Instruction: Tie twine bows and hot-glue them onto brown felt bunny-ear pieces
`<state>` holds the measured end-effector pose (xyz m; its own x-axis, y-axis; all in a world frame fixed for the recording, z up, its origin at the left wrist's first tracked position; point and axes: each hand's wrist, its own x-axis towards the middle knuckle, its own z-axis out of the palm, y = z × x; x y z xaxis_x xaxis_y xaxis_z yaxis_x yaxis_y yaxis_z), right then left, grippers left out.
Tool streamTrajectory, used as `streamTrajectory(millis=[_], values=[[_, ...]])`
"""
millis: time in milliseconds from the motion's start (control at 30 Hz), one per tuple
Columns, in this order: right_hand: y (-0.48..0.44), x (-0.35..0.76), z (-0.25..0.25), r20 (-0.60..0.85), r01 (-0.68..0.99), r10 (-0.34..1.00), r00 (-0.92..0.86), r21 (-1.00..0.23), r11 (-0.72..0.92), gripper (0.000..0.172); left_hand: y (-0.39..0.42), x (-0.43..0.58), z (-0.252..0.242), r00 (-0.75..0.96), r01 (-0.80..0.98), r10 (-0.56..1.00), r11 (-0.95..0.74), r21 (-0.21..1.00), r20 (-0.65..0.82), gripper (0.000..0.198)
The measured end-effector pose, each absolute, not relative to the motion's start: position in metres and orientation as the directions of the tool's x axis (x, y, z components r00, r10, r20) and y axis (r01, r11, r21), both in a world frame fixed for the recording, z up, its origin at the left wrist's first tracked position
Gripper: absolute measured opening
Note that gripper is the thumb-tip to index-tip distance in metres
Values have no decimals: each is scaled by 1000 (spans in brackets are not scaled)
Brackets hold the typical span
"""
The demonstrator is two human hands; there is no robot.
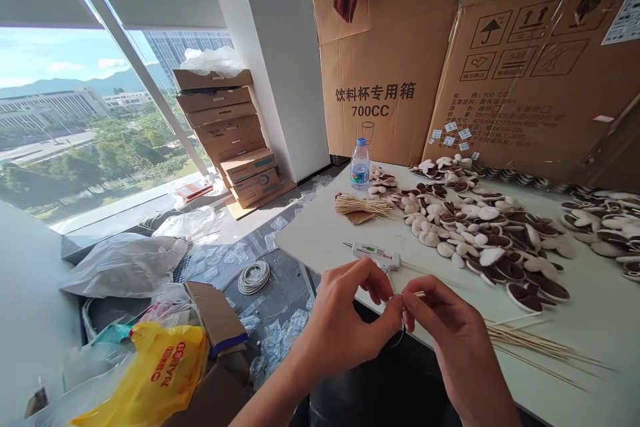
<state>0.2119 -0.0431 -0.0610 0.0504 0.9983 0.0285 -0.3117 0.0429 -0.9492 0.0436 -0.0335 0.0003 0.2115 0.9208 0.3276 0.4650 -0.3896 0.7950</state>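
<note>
White tabletop [320, 233], sun pouring in from the window side, and from where I'm standing the action is all at the near edge. The person's left hand [345, 313] is curled in, pinching a thin dark loop [403, 328] that dangles just under the fingertips. The right hand [447, 320] is right up against it, thumb and finger closed on a pale stick [417, 294], with a short bit poking out past the grip. Can't really tell how the loop and the stick meet in there, fingers are in the way.

Just beyond the hands there's a white glue gun [373, 255] lying on its side with a little green display. Behind that, a bundle of thin sticks [364, 205] sits on a scrap of cardboard, with a blue-capped water bottle [360, 165] standing near it. To the right it's basically a big spread of brown and cream plush pieces [493, 233], all jumbled together, and nearer the person some long skewers [545, 343] fan out past the right hand.

Huge cardboard boxes [383, 53] wall off the back, and a yellow plastic bag [163, 367] slumps low on the left.
</note>
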Motion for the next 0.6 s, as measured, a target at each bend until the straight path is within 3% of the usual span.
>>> streamTrajectory(millis=[600], values=[[-40, 210, -61, 23, -309, 994, 105, -950, 55, 28, -28, 44, -3, 217, 471, 919, -395, 789, 330, 9]])
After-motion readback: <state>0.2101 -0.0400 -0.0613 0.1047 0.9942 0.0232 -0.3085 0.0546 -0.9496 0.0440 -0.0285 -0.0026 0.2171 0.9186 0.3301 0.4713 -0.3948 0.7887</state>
